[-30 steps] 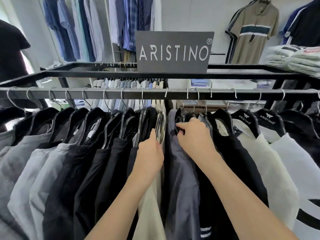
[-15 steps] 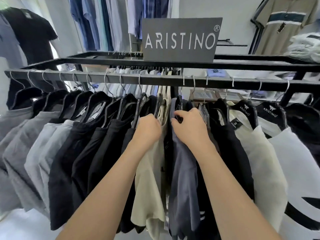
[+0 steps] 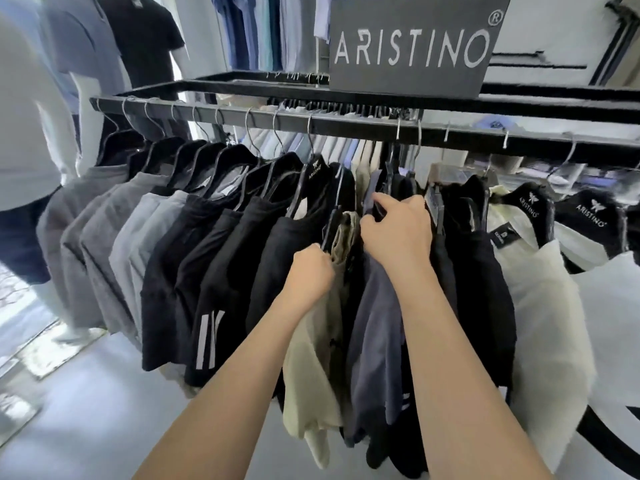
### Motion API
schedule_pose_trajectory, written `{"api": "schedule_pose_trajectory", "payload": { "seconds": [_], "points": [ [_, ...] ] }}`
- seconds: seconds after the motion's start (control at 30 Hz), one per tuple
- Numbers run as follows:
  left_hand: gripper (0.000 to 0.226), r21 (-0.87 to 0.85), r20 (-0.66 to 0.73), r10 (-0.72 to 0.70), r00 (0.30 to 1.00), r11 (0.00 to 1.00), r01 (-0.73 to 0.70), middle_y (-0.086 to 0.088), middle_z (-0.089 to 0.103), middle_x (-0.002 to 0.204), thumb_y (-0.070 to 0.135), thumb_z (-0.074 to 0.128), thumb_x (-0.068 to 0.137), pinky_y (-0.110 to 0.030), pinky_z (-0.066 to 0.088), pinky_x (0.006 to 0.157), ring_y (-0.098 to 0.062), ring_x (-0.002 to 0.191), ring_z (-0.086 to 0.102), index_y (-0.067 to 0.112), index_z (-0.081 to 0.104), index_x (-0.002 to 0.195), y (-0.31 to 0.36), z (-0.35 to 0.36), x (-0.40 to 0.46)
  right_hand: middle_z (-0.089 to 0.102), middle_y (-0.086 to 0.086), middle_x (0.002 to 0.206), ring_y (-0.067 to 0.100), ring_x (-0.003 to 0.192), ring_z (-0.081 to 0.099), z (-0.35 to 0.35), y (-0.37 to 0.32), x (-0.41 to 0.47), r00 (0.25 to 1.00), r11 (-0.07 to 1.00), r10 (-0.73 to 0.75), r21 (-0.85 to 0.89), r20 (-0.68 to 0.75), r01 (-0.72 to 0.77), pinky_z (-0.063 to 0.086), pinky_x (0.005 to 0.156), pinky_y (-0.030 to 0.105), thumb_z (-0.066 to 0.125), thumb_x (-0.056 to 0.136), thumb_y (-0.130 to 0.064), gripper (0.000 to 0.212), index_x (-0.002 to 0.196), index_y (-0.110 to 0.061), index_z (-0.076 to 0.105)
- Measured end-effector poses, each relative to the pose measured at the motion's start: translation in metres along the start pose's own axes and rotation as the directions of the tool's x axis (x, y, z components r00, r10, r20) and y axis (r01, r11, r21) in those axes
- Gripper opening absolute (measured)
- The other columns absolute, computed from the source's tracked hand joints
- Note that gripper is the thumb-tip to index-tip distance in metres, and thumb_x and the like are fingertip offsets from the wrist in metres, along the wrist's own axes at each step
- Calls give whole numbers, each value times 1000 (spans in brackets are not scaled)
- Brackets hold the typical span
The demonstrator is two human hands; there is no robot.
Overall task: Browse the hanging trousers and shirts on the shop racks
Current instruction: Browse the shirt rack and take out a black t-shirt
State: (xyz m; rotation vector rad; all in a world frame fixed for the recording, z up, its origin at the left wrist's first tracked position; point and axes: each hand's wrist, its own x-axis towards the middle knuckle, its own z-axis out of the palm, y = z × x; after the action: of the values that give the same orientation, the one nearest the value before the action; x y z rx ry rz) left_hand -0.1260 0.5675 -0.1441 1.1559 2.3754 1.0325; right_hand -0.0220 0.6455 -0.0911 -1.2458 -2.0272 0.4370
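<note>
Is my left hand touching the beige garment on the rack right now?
Touching. In the head view the left hand has its fingers curled into the top edge of the beige garment, with no gap visible between them.

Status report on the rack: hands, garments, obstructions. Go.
Left hand gripping beige garment. Right hand curled on hanger of navy garment. Black shorts packed tight alongside; nothing blocking.

**Hidden among the hangers**

The left hand's (image 3: 310, 271) fingertips vanish between the beige garment (image 3: 308, 368) and the black shorts (image 3: 277, 271); what its grip closes on cannot be told. The frame's edges cut off the mannequins (image 3: 83, 98) and the white garment (image 3: 609, 306).
</note>
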Motion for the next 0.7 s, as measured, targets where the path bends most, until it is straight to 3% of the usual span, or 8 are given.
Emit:
{"api": "schedule_pose_trajectory", "payload": {
  "seconds": [0.07,0.13,0.27,0.37,0.43,0.5,0.57,0.7],
  "points": [
    [32,-18,-68,-16,998,1000,15,-12,54,74,12,43,96,-29,28,58,-40,89,58,12,38,65,-16,0,-13,42,5,124,25,113,48,-2,3,1,1000,1000,-5,18,18,5,44,86,31,55,91,-32,44,135,-32,57],
    [37,-23,-106,-63,992,998,61,-6,53,70,18,47,96,-23,25,56,-33,86,59,19,35,62,-25,-7,-29,44,6,129,27,117,49,-6,4,5,1000,998,0,55,14,-1,42,88,31,56,90,-30,41,131,-32,62],
    [38,-83,-186,-173,967,984,160,-1,45,60,22,54,95,-25,29,49,-30,74,52,13,37,61,-42,-23,-71,40,10,142,32,130,42,-14,-1,3,997,997,55,48,58,-58,41,100,38,56,90,-30,43,133,-28,61],
    [24,-167,-264,-243,933,965,204,-12,62,76,20,56,94,-20,40,51,-27,83,61,-2,62,87,-61,-28,-107,32,13,152,34,137,31,-11,-8,-15,997,999,-17,28,69,15,31,110,38,54,90,-23,46,137,-25,56],
    [24,-135,-304,-250,919,967,218,-10,59,73,19,54,94,-14,36,47,-15,69,57,-1,65,103,-72,-35,-133,29,13,157,31,143,26,-7,-14,-37,989,987,-146,75,29,143,26,117,37,54,89,-16,47,134,-24,58],
    [18,-100,-322,-232,918,972,211,3,55,67,19,52,94,-16,35,49,-8,60,49,11,69,98,-83,-45,-158,42,9,151,26,143,31,0,-22,-65,942,930,-335,171,34,324,24,117,31,55,86,-12,46,130,-22,63],
    [18,-106,-343,-238,909,971,214,7,56,68,19,53,93,-15,36,50,-6,59,48,25,70,91,-94,-55,-182,59,2,136,21,140,39,12,-27,-95,861,864,-478,272,174,424,24,109,18,57,83,-10,45,125,-22,67],
    [21,-48,-382,-232,894,972,232,7,62,77,19,57,92,-7,36,56,-1,66,51,36,69,94,-111,-80,-233,65,-4,127,15,123,55,32,-33,-142,641,846,-532,380,553,374,40,104,23,63,84,-14,43,125,-26,66]
  ]
}}
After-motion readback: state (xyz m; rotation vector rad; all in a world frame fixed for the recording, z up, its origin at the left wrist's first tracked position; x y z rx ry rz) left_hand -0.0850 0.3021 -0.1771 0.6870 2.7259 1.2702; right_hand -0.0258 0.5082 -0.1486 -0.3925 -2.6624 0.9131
